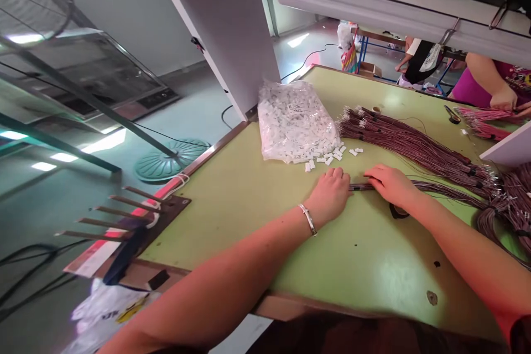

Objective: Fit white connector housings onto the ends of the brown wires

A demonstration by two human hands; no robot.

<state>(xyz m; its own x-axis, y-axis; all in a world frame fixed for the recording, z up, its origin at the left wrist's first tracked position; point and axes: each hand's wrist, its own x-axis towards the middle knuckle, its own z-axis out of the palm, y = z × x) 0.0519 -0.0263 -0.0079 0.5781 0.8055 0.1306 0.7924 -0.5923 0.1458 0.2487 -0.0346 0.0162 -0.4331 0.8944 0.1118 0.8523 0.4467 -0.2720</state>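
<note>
Brown wire bundle (360,187), flat, apparently banded

Single view, worn on the head. Faces forward and down across the bench (236,215), tilted: far bench edge slopes down rightward. Close range: wearer's left hand (331,193) and right hand (392,183) right of centre. Wide field: floor (91,193) at left, another person's arm (490,76) upper right.

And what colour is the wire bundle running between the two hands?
The wire bundle is dark reddish-brown; it shows in the head view.
</note>
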